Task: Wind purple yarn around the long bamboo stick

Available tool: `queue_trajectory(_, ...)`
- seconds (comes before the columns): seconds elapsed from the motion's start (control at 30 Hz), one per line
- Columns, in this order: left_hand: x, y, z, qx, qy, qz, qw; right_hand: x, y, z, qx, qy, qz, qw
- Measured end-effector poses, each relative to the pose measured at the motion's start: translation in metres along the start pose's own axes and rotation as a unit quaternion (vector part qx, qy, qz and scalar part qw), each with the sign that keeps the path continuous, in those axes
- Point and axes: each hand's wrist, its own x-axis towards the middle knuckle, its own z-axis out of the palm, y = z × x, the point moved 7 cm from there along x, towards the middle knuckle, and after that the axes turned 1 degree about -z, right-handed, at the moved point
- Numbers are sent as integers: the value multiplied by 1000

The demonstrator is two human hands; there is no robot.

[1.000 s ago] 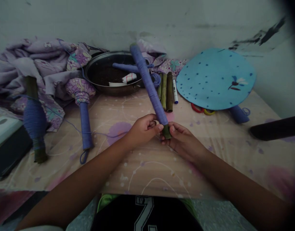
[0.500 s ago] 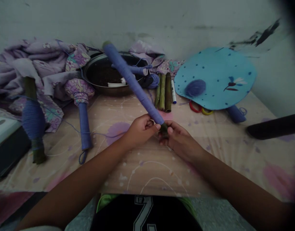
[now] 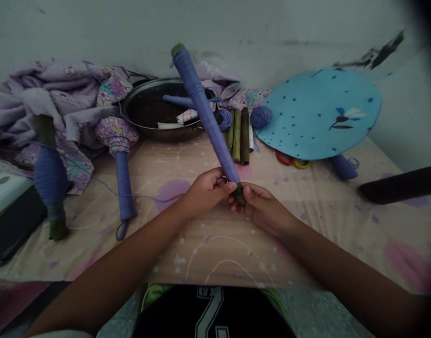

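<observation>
A long bamboo stick (image 3: 210, 119) wrapped in purple yarn leans up and to the left, its far end raised above the table. Bare greenish bamboo shows at both of its ends. My left hand (image 3: 210, 190) is closed around it near the lower end, thumb along the yarn. Just below, my right hand (image 3: 263, 204) pinches the bare bamboo tip. A purple yarn ball (image 3: 261, 117) rests at the left edge of a blue dotted round piece (image 3: 319, 115) with a painted flower.
Left of my hands lie a yarn-wrapped handle (image 3: 123, 185) and a thick yarn-wound stick (image 3: 50, 176). Behind are a dark pan (image 3: 145, 126), bundled lilac cloth (image 3: 60, 89) and several bamboo pieces (image 3: 236, 136). Scissors (image 3: 285, 158) and a black bar (image 3: 400, 184) lie to the right.
The stick's upper end has swung right and become more upright. The yarn ball has shifted left to the edge of the blue piece. Both hands keep their hold.
</observation>
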Motion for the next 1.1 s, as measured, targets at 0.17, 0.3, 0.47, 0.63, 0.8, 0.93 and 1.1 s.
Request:
queue_trajectory(0.17,-2,2,-10,79,72,21,994,-1,0,0,-3,18,-3,1000)
queue_trajectory(0.3,0,0,-13,118,72,25,990,0,-1,-3,-34,44,-10,998)
queue_trajectory(0.47,1,0,-9,77,47,9,996,0,1,-3,-32,14,1,999)
queue_trajectory(0.63,2,3,-2,-17,-7,13,1000,0,1,-1,-13,-5,-9,1000)
queue_trajectory(0.8,4,0,-12,25,31,18,999,0,-3,-1,-1,35,-16,999)
queue_trajectory(0.93,5,-4,-17,54,36,5,998,0,-6,-6,12,76,-22,997)
queue_trajectory(1.1,5,-2,-14,36,26,0,999,2,-4,-6,7,61,-14,998)
